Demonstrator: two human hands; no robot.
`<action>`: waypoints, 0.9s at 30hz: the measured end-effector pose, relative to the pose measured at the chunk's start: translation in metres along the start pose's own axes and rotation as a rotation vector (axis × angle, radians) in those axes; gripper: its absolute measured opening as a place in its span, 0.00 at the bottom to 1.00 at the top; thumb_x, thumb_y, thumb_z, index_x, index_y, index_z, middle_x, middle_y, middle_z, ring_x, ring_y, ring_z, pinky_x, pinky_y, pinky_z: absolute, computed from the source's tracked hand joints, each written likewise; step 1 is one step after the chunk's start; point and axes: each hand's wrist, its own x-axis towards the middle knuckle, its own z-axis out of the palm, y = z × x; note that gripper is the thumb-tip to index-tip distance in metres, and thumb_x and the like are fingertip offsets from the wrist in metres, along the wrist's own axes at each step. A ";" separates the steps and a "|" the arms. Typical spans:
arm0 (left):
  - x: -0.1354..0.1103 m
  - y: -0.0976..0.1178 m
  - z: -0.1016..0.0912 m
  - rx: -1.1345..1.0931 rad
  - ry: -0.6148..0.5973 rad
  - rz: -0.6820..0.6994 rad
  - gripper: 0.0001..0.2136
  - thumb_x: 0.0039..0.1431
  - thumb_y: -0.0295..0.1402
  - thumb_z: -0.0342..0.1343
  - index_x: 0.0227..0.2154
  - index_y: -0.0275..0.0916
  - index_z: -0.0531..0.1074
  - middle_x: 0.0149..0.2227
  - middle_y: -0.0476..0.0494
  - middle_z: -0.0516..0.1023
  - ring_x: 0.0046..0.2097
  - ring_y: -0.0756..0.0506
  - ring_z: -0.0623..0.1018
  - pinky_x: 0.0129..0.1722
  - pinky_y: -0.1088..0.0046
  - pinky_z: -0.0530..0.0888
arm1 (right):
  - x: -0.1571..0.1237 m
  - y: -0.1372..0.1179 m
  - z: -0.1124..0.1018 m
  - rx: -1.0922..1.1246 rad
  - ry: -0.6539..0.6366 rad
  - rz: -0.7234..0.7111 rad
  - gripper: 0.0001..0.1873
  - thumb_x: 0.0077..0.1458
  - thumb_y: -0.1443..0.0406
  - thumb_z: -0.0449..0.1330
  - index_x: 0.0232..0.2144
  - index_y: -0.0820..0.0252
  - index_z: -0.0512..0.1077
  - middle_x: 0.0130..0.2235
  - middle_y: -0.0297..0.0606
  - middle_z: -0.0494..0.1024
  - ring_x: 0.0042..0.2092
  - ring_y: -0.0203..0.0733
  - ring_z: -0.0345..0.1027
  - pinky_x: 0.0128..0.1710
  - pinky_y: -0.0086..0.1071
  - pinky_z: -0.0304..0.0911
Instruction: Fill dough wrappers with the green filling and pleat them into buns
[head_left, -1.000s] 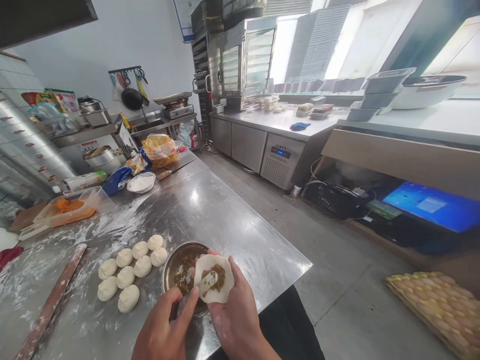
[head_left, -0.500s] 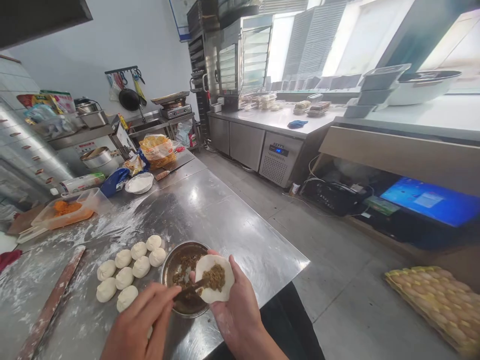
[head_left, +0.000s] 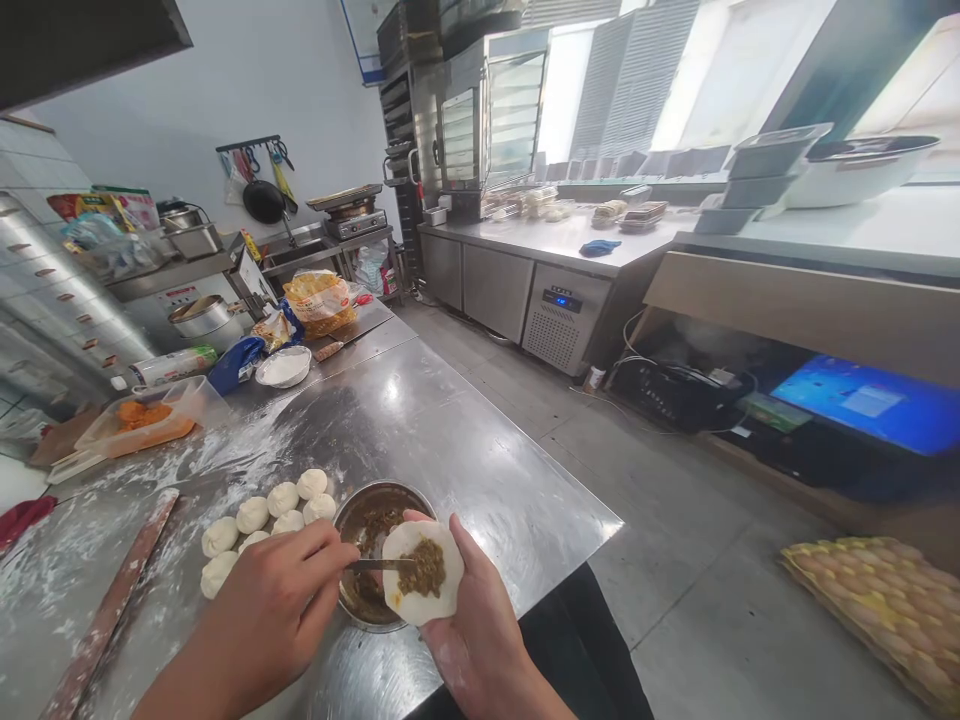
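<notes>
My right hand (head_left: pixel 480 610) is palm up, its fingers curled under a round dough wrapper (head_left: pixel 396 598). Brown-green minced filling (head_left: pixel 427 568) lies in the middle of the wrapper. In my left hand (head_left: pixel 289 590), pinched between thumb and fingers, is a narrow flat spatula (head_left: pixel 375 565) whose tip rests on the filling. Partly beneath both hands stands a metal bowl (head_left: pixel 346 505) with more of the filling smeared inside. Several pleated buns (head_left: pixel 253 514) sit in rows to the left of the bowl, some of them hidden behind my left hand.
A floured wooden rolling pin (head_left: pixel 112 610) lies on the steel table (head_left: pixel 450 430) at left. Further back are a plastic tub (head_left: pixel 196 400) with orange filling, a bowl of white powder (head_left: pixel 283 368) and a bag of yellow food (head_left: pixel 321 303). A tray of eggs (head_left: pixel 870 600) is at lower right.
My left hand has moved forward and to the right, covering some buns. The spatula now lies flatter across the wrapper, and the filling is tilted more toward me.
</notes>
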 end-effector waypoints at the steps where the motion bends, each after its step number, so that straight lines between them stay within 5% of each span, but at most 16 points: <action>1: 0.001 0.002 -0.002 -0.011 0.008 0.013 0.13 0.71 0.29 0.46 0.47 0.47 0.75 0.41 0.48 0.77 0.38 0.49 0.78 0.39 0.73 0.74 | 0.000 0.000 0.000 0.002 -0.001 -0.001 0.27 0.65 0.51 0.58 0.54 0.67 0.76 0.43 0.50 0.85 0.41 0.53 0.79 0.43 0.41 0.72; 7: 0.004 0.002 0.001 -0.011 -0.023 0.008 0.13 0.71 0.29 0.46 0.44 0.47 0.76 0.38 0.49 0.77 0.36 0.49 0.78 0.37 0.73 0.73 | 0.001 0.000 -0.003 0.004 -0.026 0.012 0.28 0.64 0.50 0.59 0.55 0.67 0.76 0.43 0.50 0.85 0.41 0.54 0.78 0.45 0.42 0.72; 13: 0.003 0.010 0.016 -0.076 0.138 -0.071 0.09 0.71 0.32 0.49 0.44 0.46 0.75 0.39 0.49 0.78 0.38 0.49 0.79 0.39 0.74 0.74 | 0.001 0.004 -0.004 0.046 -0.012 -0.006 0.29 0.65 0.49 0.58 0.54 0.66 0.76 0.43 0.50 0.84 0.43 0.54 0.77 0.45 0.44 0.72; 20: -0.005 0.026 0.032 -0.238 0.008 -0.366 0.12 0.74 0.37 0.45 0.40 0.47 0.73 0.39 0.51 0.79 0.40 0.48 0.79 0.39 0.74 0.74 | 0.000 0.002 -0.001 0.039 0.004 -0.047 0.27 0.66 0.50 0.56 0.53 0.66 0.77 0.41 0.48 0.85 0.40 0.50 0.78 0.41 0.39 0.72; 24: -0.008 0.006 0.029 -0.052 0.110 -0.420 0.12 0.74 0.35 0.43 0.50 0.47 0.71 0.48 0.47 0.78 0.47 0.45 0.79 0.45 0.70 0.75 | -0.005 -0.027 -0.010 -0.044 0.056 -0.045 0.21 0.60 0.61 0.62 0.52 0.68 0.78 0.46 0.50 0.85 0.42 0.48 0.79 0.40 0.36 0.73; 27: 0.005 -0.010 0.035 0.251 -0.034 -0.478 0.20 0.71 0.27 0.41 0.60 0.47 0.69 0.52 0.43 0.77 0.45 0.42 0.81 0.41 0.65 0.75 | -0.006 -0.049 -0.019 -0.035 0.026 -0.065 0.23 0.53 0.68 0.61 0.52 0.68 0.78 0.48 0.51 0.85 0.47 0.52 0.80 0.44 0.38 0.75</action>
